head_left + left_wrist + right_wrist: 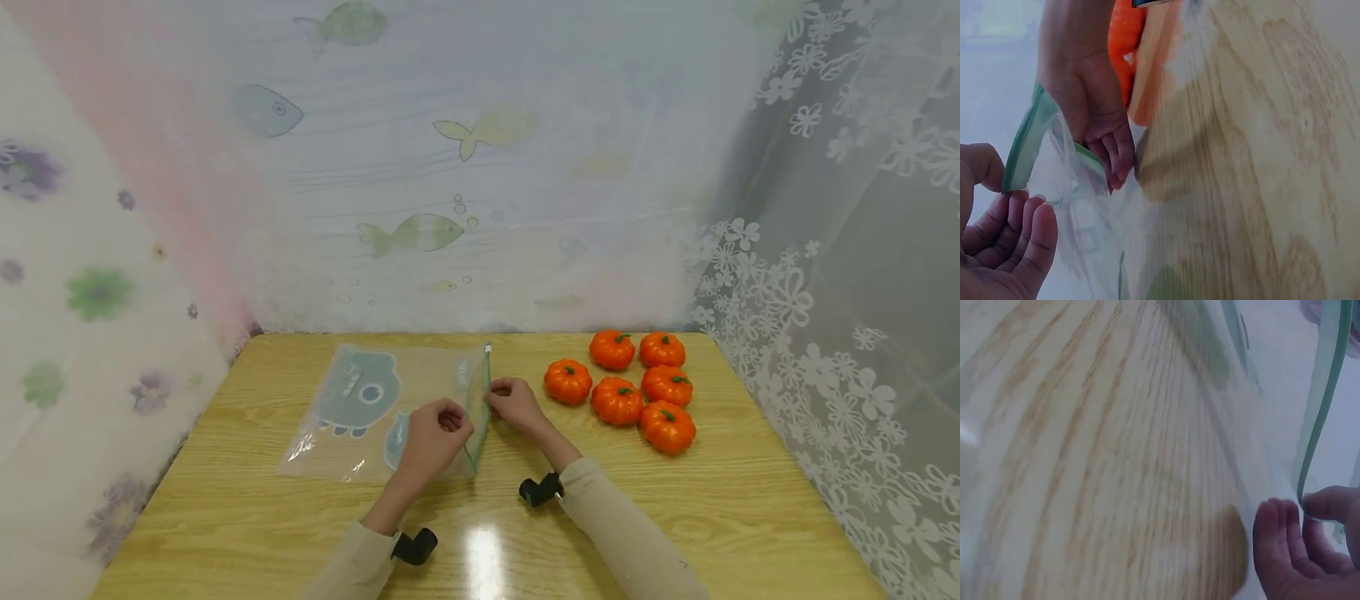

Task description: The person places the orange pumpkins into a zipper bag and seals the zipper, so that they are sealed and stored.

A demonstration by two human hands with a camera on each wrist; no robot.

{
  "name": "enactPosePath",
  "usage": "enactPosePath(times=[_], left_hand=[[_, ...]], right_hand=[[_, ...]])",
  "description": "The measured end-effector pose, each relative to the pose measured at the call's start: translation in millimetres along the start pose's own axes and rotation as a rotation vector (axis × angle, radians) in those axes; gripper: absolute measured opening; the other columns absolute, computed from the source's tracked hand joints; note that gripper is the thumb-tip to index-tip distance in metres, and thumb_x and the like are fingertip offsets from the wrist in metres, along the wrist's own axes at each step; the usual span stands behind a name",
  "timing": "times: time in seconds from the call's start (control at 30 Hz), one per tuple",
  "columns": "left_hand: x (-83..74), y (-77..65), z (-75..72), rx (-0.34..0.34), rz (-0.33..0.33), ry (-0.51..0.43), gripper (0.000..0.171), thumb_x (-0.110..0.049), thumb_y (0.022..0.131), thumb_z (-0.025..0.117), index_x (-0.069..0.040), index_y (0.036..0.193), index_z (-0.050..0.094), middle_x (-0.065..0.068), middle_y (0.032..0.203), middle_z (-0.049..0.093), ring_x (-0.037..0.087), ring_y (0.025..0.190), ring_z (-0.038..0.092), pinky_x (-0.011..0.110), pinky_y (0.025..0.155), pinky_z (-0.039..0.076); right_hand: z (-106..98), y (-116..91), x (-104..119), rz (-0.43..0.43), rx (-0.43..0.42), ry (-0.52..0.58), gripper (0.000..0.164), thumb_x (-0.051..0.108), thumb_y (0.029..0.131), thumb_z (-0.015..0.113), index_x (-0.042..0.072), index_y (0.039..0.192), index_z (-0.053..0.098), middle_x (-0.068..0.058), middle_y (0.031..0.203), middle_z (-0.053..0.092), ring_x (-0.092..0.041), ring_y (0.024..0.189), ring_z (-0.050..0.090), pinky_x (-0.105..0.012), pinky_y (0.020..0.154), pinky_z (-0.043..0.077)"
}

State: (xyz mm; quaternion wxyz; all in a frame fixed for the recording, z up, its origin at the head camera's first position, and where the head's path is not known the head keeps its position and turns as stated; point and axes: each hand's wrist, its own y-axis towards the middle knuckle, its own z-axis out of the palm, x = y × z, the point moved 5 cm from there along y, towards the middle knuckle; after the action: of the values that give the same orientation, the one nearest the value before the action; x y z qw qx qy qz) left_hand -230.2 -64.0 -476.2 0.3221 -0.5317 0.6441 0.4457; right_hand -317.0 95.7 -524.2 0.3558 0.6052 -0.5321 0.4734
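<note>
A clear zip bag [435, 367] printed with a blue-grey monster lies on the wooden table, its green-edged mouth [480, 417] toward the right and spread apart. My left hand [435, 437] pinches one green zip edge between thumb and fingers, as the left wrist view shows with the strip [1019, 153] at the fingertips. Across from it my right hand [517, 406] pinches the opposite edge; in the right wrist view the green strip [1325, 406] runs down to the thumb and fingers. Between the two edges the bag's mouth gapes.
Several small orange pumpkins [617, 402] with green stems stand grouped on the table right of my right hand. Black wrist cameras [416, 547] hang by both sleeves. Patterned curtains [480, 167] close off the back and sides of the wooden table [247, 517].
</note>
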Motion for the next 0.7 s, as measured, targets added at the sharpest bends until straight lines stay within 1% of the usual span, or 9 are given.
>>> enactPosePath(times=[0.1,0.2,0.27,0.3,0.4,0.47,0.53,0.63,0.7], left_hand=[[-1.5,0.5,-5.4,-0.027,0.011,-0.016,0.005,-0.003,0.088,0.071,-0.005,0.083,0.069,0.003,0.076,0.065,0.012,0.068,0.061,0.023,0.062,0.055],[-1.4,1.6,-9.5,-0.037,0.007,-0.033,0.008,-0.004,0.087,0.073,-0.006,0.081,0.069,0.003,0.075,0.066,0.011,0.067,0.061,0.022,0.062,0.055],[-1.6,2.4,-12.7,-0.04,0.003,-0.032,0.009,-0.004,0.087,0.074,-0.005,0.08,0.069,0.004,0.075,0.066,0.012,0.067,0.061,0.022,0.062,0.055],[-2.3,3.0,-14.8,-0.044,-0.002,-0.028,0.01,-0.005,0.087,0.075,-0.005,0.08,0.069,0.004,0.074,0.066,0.012,0.067,0.061,0.022,0.063,0.055],[-5.6,6.8,-23.3,-0.064,-0.015,0.013,0.01,-0.007,0.088,0.075,-0.006,0.081,0.068,0.005,0.075,0.066,0.012,0.068,0.062,0.023,0.064,0.055],[-9.1,10.8,-29.9,-0.077,-0.019,0.036,0.01,-0.009,0.089,0.074,-0.005,0.082,0.068,0.006,0.076,0.066,0.014,0.069,0.062,0.025,0.065,0.055],[-11.6,15.7,-35.7,-0.076,-0.027,0.05,0.011,-0.011,0.091,0.074,-0.004,0.085,0.069,0.007,0.079,0.066,0.015,0.071,0.062,0.026,0.068,0.056],[-14.4,23.9,-43.0,-0.049,-0.051,0.046,0.014,-0.015,0.092,0.074,-0.001,0.092,0.072,0.01,0.084,0.069,0.018,0.074,0.065,0.029,0.068,0.057],[-16.3,29.9,-47.0,-0.01,-0.073,0.038,0.018,-0.017,0.093,0.074,0.0,0.097,0.073,0.01,0.087,0.07,0.017,0.074,0.066,0.028,0.068,0.058]], right_hand=[[1,-2,5,-0.03,0.034,0.07,0.023,0.005,0.098,0.063,-0.011,0.115,0.064,-0.023,0.101,0.071,-0.016,0.081,0.069,-0.03,0.074,0.063],[0,-7,13,-0.066,0.07,0.167,0.024,0.001,0.099,0.062,-0.014,0.118,0.06,-0.028,0.103,0.071,-0.019,0.083,0.073,-0.034,0.077,0.065],[0,-11,18,-0.081,0.08,0.229,0.026,-0.002,0.099,0.061,-0.015,0.121,0.058,-0.029,0.103,0.07,-0.02,0.082,0.074,-0.037,0.078,0.065],[-1,-13,22,-0.09,0.077,0.244,0.027,-0.003,0.098,0.061,-0.015,0.122,0.057,-0.027,0.101,0.07,-0.019,0.081,0.074,-0.036,0.078,0.065],[-2,-16,34,-0.121,0.067,0.265,0.029,-0.003,0.096,0.065,-0.014,0.122,0.059,-0.017,0.095,0.07,-0.014,0.078,0.072,-0.034,0.077,0.065],[-2,-18,44,-0.15,0.062,0.258,0.029,-0.002,0.095,0.067,-0.013,0.122,0.061,-0.011,0.091,0.068,-0.01,0.076,0.071,-0.032,0.075,0.065],[-3,-21,52,-0.168,0.061,0.256,0.029,-0.003,0.095,0.068,-0.013,0.121,0.062,-0.007,0.089,0.067,-0.008,0.075,0.069,-0.03,0.074,0.064],[-5,-25,64,-0.184,0.067,0.248,0.029,-0.003,0.094,0.069,-0.013,0.121,0.062,-0.009,0.092,0.067,-0.008,0.075,0.068,-0.029,0.075,0.064],[-8,-27,71,-0.193,0.07,0.234,0.031,-0.001,0.094,0.07,-0.013,0.121,0.064,-0.011,0.095,0.068,-0.008,0.076,0.068,-0.028,0.075,0.064]])
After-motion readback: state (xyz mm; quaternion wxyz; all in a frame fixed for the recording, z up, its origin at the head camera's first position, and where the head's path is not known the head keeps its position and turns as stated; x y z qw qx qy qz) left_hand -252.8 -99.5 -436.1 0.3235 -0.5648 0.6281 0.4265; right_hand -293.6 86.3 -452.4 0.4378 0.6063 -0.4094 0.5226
